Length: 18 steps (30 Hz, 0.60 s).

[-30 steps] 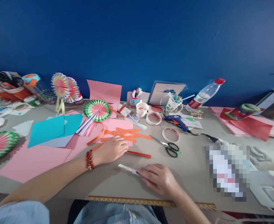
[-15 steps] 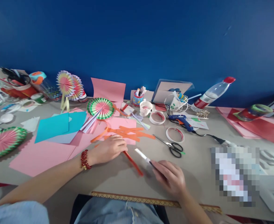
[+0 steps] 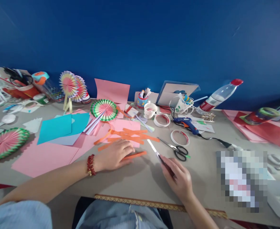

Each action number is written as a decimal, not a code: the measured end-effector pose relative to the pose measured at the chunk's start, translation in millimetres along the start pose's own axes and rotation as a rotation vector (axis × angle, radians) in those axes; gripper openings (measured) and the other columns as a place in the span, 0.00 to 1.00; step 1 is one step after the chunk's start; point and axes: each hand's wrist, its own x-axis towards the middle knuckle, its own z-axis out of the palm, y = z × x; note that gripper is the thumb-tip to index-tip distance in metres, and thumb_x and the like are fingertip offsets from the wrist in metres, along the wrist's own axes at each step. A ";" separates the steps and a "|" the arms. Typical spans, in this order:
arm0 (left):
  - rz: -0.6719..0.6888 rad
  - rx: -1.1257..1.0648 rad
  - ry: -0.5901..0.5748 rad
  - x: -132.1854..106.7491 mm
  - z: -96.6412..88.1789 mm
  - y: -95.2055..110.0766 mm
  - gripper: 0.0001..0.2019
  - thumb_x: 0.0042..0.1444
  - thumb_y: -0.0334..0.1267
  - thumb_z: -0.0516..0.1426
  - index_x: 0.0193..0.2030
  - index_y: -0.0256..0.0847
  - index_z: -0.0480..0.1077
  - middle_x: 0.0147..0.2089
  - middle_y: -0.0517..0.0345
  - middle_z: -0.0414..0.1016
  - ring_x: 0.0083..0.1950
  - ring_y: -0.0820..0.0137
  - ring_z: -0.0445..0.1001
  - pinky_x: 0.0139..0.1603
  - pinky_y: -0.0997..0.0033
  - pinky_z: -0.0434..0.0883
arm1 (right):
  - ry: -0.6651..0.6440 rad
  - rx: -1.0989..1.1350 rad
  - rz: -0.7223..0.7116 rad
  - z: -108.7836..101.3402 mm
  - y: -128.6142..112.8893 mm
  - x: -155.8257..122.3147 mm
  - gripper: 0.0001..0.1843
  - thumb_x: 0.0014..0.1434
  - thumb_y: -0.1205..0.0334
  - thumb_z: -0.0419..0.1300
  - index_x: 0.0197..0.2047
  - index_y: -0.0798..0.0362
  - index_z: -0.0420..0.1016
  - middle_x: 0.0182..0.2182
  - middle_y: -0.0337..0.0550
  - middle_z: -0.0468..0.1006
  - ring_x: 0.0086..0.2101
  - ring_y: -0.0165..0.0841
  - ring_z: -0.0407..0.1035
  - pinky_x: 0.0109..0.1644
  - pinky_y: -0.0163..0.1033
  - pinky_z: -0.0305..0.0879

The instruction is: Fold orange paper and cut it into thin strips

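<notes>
My left hand, with a red bead bracelet at the wrist, lies palm down on the grey table. Its fingers are closed over one end of an orange paper strip, which lies flat and points right. My right hand is closed round the dark end of a thin white stick. The stick points up and left, and its tip is close to the strip's free end. A pile of several loose orange strips lies just beyond my left hand on pink paper.
Black-handled scissors, two tape rolls and a blue glue gun lie right of centre. A bottle, cups, paper fans, blue paper and pink paper fill the table's back and left.
The orange strip under my left hand has swung from slanting toward me to lying nearly level. My right hand has turned the white stick so that it points further away.
</notes>
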 end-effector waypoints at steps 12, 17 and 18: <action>0.055 0.302 0.050 -7.6 28.8 10.1 0.10 0.72 0.32 0.48 0.44 0.38 0.71 0.43 0.54 0.71 0.45 0.65 0.68 0.52 0.62 0.67 | -0.129 -0.126 -0.034 -0.7 -2.1 2.4 0.19 0.69 0.67 0.55 0.61 0.50 0.69 0.36 0.43 0.77 0.29 0.28 0.71 0.33 0.32 0.66; 0.079 0.300 0.050 -10.9 30.1 6.6 0.10 0.71 0.30 0.49 0.43 0.37 0.71 0.44 0.53 0.70 0.45 0.65 0.67 0.52 0.62 0.67 | -0.255 -0.310 -0.166 -11.4 3.4 5.9 0.18 0.71 0.65 0.50 0.59 0.52 0.74 0.34 0.42 0.79 0.28 0.29 0.71 0.35 0.33 0.65; 0.083 0.305 0.059 -11.4 30.6 6.6 0.10 0.71 0.30 0.49 0.43 0.37 0.71 0.44 0.53 0.70 0.45 0.65 0.66 0.52 0.62 0.67 | -0.276 -0.334 -0.188 -14.7 5.0 5.7 0.18 0.72 0.65 0.50 0.59 0.52 0.75 0.34 0.42 0.79 0.27 0.29 0.70 0.34 0.33 0.65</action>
